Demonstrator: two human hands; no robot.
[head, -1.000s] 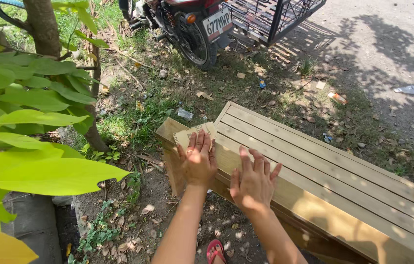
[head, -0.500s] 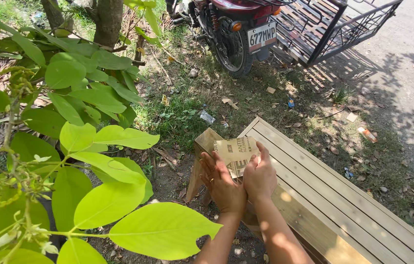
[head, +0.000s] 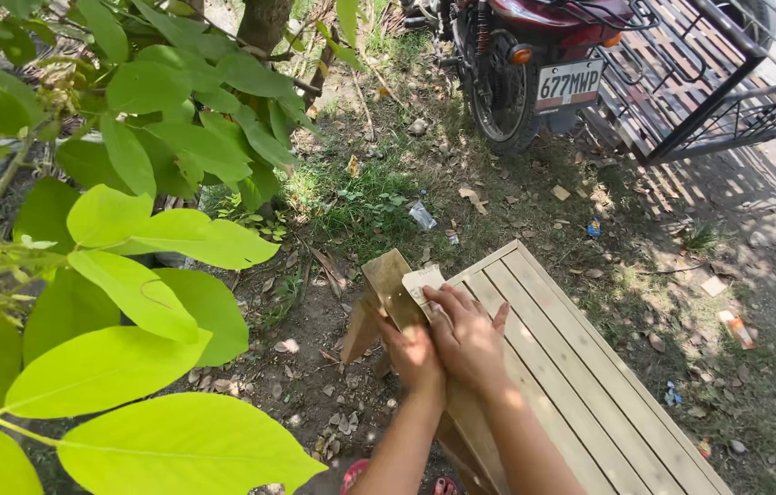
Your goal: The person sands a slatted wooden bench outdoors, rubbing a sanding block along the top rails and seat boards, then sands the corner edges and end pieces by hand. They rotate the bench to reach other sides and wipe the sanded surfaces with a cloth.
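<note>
Both hands down at the near-left corner of the slatted wooden desk (head: 571, 385). Right hand (head: 469, 337) pressed flat, fingers spread, on a scrap of sandpaper-looking sheet (head: 421, 280) lying right on that corner. Left hand (head: 414, 356) tucked just beside and under the right, against the desk's edge; can't tell how its grip sits. Motorbike (head: 535, 64) parked well beyond the desk.

The right hand (head: 469, 337) covers most of the sandpaper sheet (head: 421, 279) and hides the left hand's (head: 414, 356) fingers. The table (head: 590, 394) and motorbike (head: 535, 64) run off the frame's edges.
</note>
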